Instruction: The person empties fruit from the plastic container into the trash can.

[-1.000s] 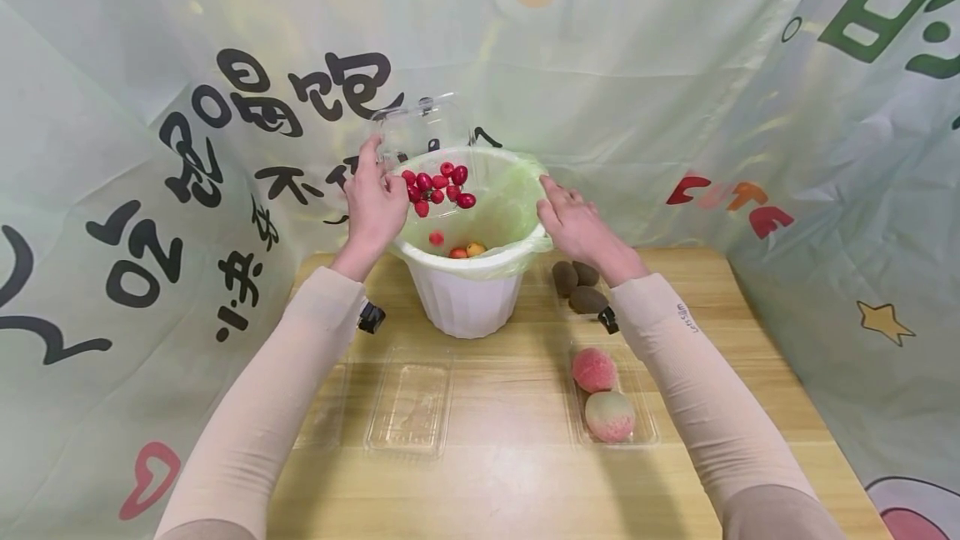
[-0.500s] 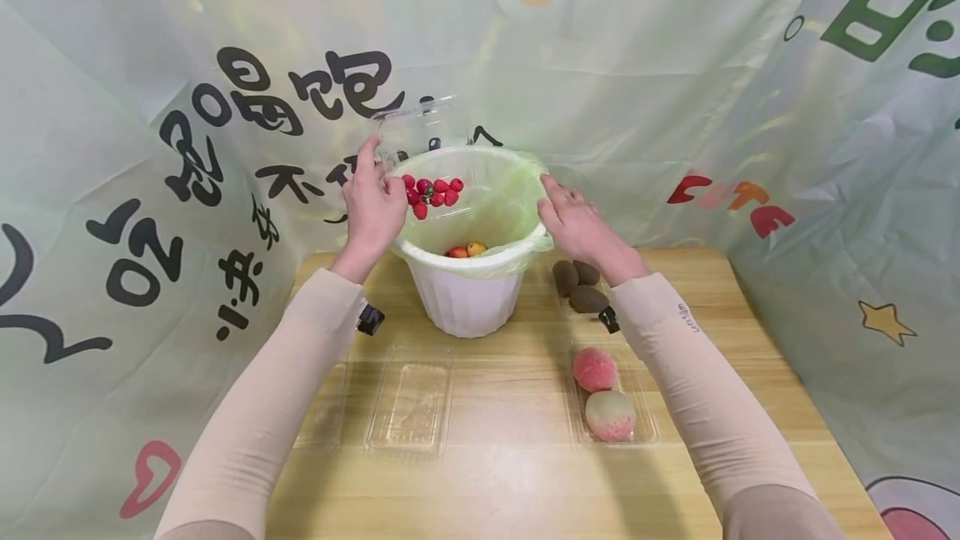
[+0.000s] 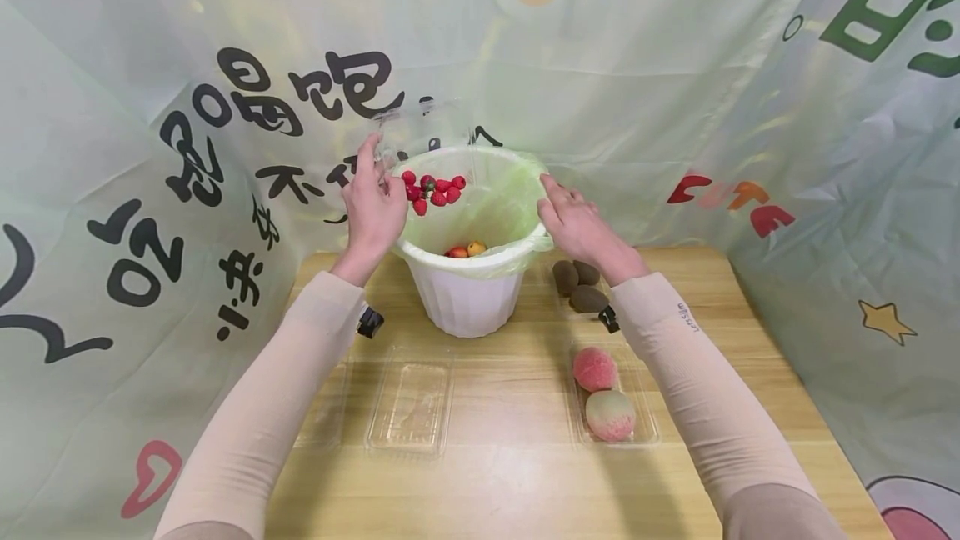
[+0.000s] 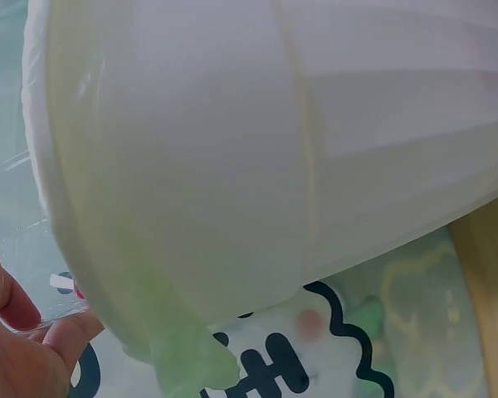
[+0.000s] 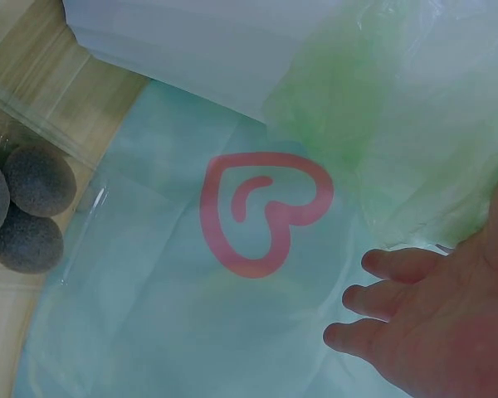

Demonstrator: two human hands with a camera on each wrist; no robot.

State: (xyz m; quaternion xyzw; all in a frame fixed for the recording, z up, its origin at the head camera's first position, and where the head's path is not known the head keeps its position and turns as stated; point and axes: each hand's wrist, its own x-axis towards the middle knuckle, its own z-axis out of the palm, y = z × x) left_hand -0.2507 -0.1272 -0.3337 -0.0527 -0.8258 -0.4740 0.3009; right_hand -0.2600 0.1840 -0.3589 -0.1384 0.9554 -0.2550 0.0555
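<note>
In the head view my left hand (image 3: 375,205) pinches a clear plastic box (image 3: 423,127), its lid raised, tilted over the mouth of a white bin (image 3: 468,307). Small red fruits (image 3: 438,190), like berries, cluster in the box, one with green on it. My right hand (image 3: 577,223) grips the bin's right rim, where a pale green liner bag (image 3: 517,198) folds over. Several of its fingers (image 5: 390,265) stick out loosely in the right wrist view. Orange and yellow fruits (image 3: 467,251) lie inside the bin. The left wrist view shows mostly the bin's side (image 4: 232,166).
On the wooden table (image 3: 510,473), a clear tray (image 3: 408,402) stands front left, another (image 3: 322,407) partly behind my left forearm. At right are a tray with two peaches (image 3: 603,394) and dark brown oval fruits (image 3: 577,286). Printed cloth (image 3: 600,90) surrounds the table.
Fewer red fruits are in the box: the darker, glossy ones at its right side have gone, and one was inside the bin's mouth a second ago. Both hands have hardly moved.
</note>
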